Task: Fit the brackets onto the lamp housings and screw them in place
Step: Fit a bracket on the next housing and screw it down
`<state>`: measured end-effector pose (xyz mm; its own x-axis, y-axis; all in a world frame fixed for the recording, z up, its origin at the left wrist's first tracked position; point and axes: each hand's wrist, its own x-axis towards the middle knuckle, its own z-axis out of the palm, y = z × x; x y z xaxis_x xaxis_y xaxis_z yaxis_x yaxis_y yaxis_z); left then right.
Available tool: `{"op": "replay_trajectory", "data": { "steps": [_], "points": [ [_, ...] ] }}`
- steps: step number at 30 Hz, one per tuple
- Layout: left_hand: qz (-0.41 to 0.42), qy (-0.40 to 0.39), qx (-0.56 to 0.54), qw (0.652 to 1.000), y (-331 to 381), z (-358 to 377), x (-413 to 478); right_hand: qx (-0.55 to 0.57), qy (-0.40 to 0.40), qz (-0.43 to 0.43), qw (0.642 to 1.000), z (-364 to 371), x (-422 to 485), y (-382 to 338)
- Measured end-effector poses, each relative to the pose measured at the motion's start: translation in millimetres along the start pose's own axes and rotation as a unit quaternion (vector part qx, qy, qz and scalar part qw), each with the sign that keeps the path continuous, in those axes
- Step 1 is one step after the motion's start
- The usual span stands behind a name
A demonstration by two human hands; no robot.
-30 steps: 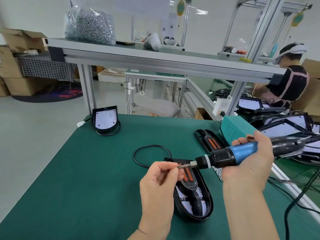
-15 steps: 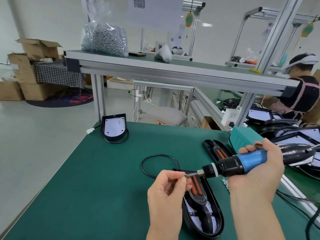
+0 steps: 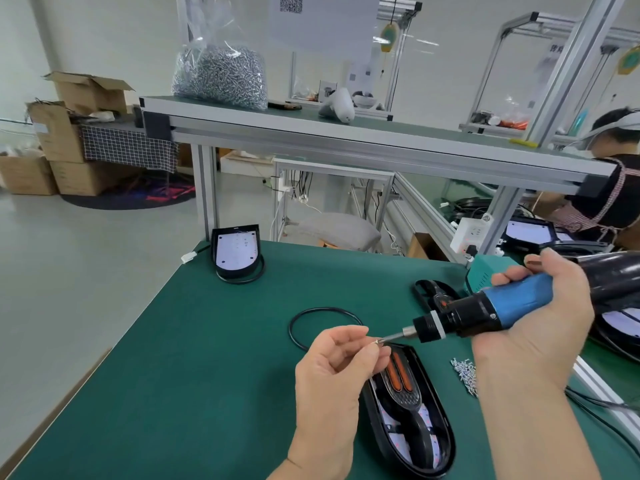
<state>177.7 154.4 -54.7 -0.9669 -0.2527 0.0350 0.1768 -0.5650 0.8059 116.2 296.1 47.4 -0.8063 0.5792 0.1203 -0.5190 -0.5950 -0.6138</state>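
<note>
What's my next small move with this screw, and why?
Likely seat the screw on the bit: the left hand pinches it at the tip of the electric screwdriver, which the right hand holds above the lamp housing.

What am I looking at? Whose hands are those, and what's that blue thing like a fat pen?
There is no machine here. These are a person's two hands, filmed by a camera worn on their head, so you look down just as they do. The right hand grips an electric screwdriver, a tool that spins screws in. The left hand pinches a tiny screw at its tip. On the green table lies a black lamp housing with an orange-striped bracket in it. A pile of screws lies beside it.
</note>
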Motion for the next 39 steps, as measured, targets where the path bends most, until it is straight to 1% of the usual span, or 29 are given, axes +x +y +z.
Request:
{"op": "replay_trajectory", "data": {
  "steps": [7,11,12,13,14,15,16,17,18,19,20,21,22,24,26,28,30,32,36,39],
  "points": [
    [-0.007,-0.003,0.011,1.0,-0.9,-4.2,3.7,-0.023,-0.019,-0.006,1.0,3.8,1.0,2.1],
    [-0.042,-0.009,-0.022,0.999,-3.1,-5.7,5.5,-0.021,-0.017,-0.021,0.999,9.2,3.7,2.1],
    [-0.046,-0.009,-0.014,0.999,-4.4,-7.4,6.6,-0.022,-0.018,-0.023,0.999,10.2,4.8,2.0],
    [-0.044,-0.002,0.016,0.999,-6.3,-9.9,7.4,-0.025,-0.019,-0.025,0.999,9.9,5.8,2.0],
    [-0.034,0.013,0.08,0.996,-10.2,-13.9,9.6,-0.029,-0.024,-0.028,0.999,9.4,6.8,2.1],
    [-0.02,0.035,0.18,0.983,-15.3,-19.5,12.4,-0.031,-0.03,-0.03,0.999,7.9,7.7,2.2],
    [-0.007,0.045,0.293,0.955,-19.8,-24.7,15.5,-0.032,-0.036,-0.033,0.998,7.2,8.6,2.5],
    [-0.007,0.032,0.394,0.918,-22.3,-27.6,17.1,-0.035,-0.041,-0.039,0.998,6.6,9.8,3.1],
    [-0.021,0.0,0.472,0.881,-26.0,-29.1,18.3,-0.04,-0.045,-0.045,0.997,6.7,11.5,4.5],
    [-0.041,-0.038,0.521,0.851,-31.5,-29.7,20.2,-0.048,-0.05,-0.052,0.996,7.0,12.9,6.3],
    [-0.062,-0.07,0.543,0.834,-37.9,-28.7,21.9,-0.055,-0.053,-0.056,0.995,7.5,14.2,8.9],
    [-0.079,-0.093,0.546,0.829,-42.6,-25.8,24.0,-0.061,-0.057,-0.059,0.995,7.4,15.5,12.2],
    [-0.096,-0.101,0.528,0.838,-47.5,-23.8,27.4,-0.067,-0.063,-0.062,0.994,7.3,16.8,16.1],
    [-0.142,-0.099,0.445,0.879,-54.2,-22.7,36.7,-0.093,-0.081,-0.065,0.99,7.9,18.2,25.2],
    [-0.182,-0.11,0.373,0.903,-54.8,-25.9,41.8,-0.119,-0.1,-0.06,0.986,9.2,20.4,35.2],
    [-0.178,-0.124,0.364,0.906,-57.2,-32.6,40.9,-0.138,-0.12,-0.048,0.982,10.6,22.4,45.7],
    [-0.155,-0.132,0.388,0.899,-57.3,-38.9,39.3,-0.148,-0.14,-0.037,0.978,11.7,23.2,56.1],
    [-0.144,-0.166,0.384,0.897,-57.0,-44.5,40.6,-0.16,-0.159,-0.029,0.974,13.2,21.6,66.0],
    [-0.16,-0.226,0.344,0.897,-55.0,-52.3,44.4,-0.169,-0.178,-0.014,0.969,17.6,16.3,82.0],
    [-0.156,-0.232,0.341,0.898,-54.7,-52.8,44.1,-0.186,-0.182,-0.005,0.965,17.6,14.3,89.9]
  ]
}}
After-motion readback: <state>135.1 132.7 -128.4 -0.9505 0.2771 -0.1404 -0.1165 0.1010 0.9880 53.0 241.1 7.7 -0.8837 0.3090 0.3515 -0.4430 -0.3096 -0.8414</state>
